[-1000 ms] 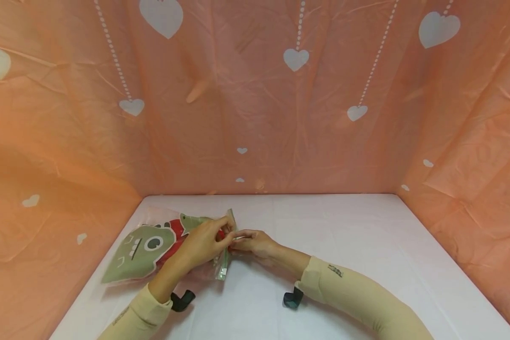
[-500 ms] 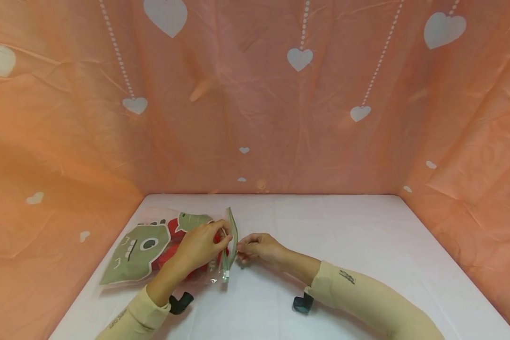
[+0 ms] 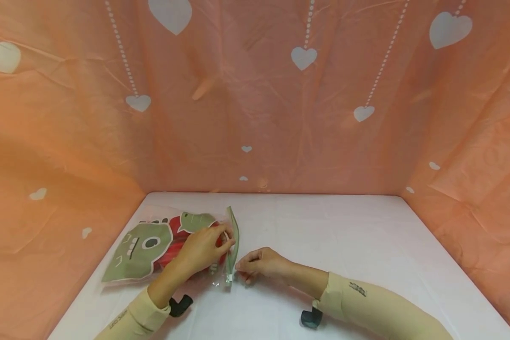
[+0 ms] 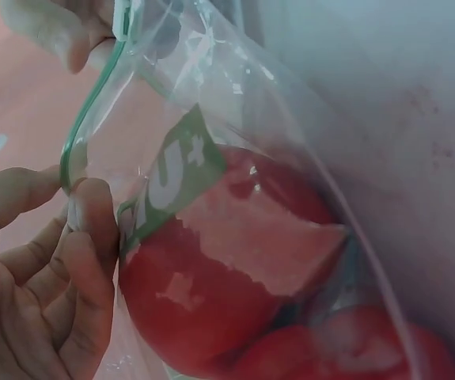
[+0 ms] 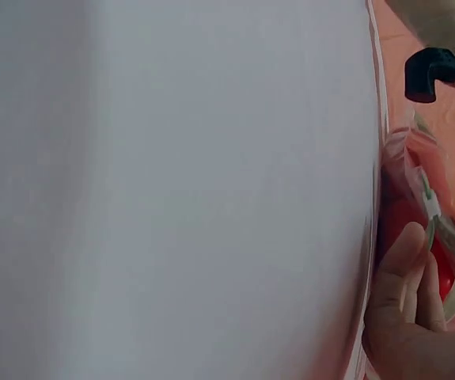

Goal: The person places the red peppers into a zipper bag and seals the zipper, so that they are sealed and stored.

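A clear zip bag, printed with a green one-eyed monster, lies on the left of the table. Smooth, rounded red things fill it. A green zip strip runs along its right edge, with a white slider near the end closest to the person. My left hand pinches the bag's edge beside the strip, about midway along. Lower down, my right hand pinches at the strip near the slider, thumb against curled fingers. Part of the bag is hidden behind my left hand and forearm.
A white table extends to the right of the bag. Orange sheeting with white hearts encloses the back and sides. A black wrist mount juts from below the left cuff, and another black mount from below the right.
My right hand has moved from beside the left fingers down along the zip strip toward the person. The strip has bowed outward and straightened somewhat. My left hand stays nearly in place.
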### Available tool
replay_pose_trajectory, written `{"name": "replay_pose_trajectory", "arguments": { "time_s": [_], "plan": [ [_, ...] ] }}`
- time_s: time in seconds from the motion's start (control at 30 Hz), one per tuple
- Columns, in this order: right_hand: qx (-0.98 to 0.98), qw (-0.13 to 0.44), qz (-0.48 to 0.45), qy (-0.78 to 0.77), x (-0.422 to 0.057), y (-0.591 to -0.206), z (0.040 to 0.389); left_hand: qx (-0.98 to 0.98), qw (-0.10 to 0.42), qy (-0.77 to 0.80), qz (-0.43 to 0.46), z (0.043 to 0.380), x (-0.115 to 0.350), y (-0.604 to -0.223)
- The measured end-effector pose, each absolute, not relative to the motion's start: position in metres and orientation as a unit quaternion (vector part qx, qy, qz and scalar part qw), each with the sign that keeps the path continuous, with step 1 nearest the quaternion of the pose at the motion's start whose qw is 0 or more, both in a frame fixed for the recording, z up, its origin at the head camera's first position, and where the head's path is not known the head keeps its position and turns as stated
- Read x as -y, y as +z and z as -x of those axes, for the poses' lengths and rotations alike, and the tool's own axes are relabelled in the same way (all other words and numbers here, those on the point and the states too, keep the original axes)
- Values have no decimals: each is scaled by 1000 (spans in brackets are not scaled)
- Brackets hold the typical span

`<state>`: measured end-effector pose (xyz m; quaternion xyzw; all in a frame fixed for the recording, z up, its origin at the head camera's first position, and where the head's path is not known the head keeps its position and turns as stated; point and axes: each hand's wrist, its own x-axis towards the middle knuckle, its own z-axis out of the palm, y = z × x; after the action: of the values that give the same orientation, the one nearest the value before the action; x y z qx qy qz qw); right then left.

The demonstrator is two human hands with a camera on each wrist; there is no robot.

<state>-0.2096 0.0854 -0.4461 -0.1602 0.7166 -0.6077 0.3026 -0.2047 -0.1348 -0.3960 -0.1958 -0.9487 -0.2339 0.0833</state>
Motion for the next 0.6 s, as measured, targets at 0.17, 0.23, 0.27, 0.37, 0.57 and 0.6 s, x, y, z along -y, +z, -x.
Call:
{"name": "replay_pose_trajectory", "arguments": {
  "time_s": [0.17,0.23,0.27,0.37,0.57,0.6],
  "plan": [
    [-715,306,161,-608,-83,-445,204,951,77,-233,188,200,134,-396],
    [-716,304,160,-607,-82,-446,203,951,75,-232,187,198,135,-397],
    [-716,303,159,-608,-81,-447,203,952,74,-231,186,197,136,-397],
    [-714,301,160,-611,-79,-449,204,954,74,-224,184,195,137,-399],
    [-715,301,159,-611,-76,-449,204,955,62,-228,181,191,139,-399],
    [-715,301,159,-611,-75,-449,204,954,61,-230,181,191,140,-399]
  ]
}}
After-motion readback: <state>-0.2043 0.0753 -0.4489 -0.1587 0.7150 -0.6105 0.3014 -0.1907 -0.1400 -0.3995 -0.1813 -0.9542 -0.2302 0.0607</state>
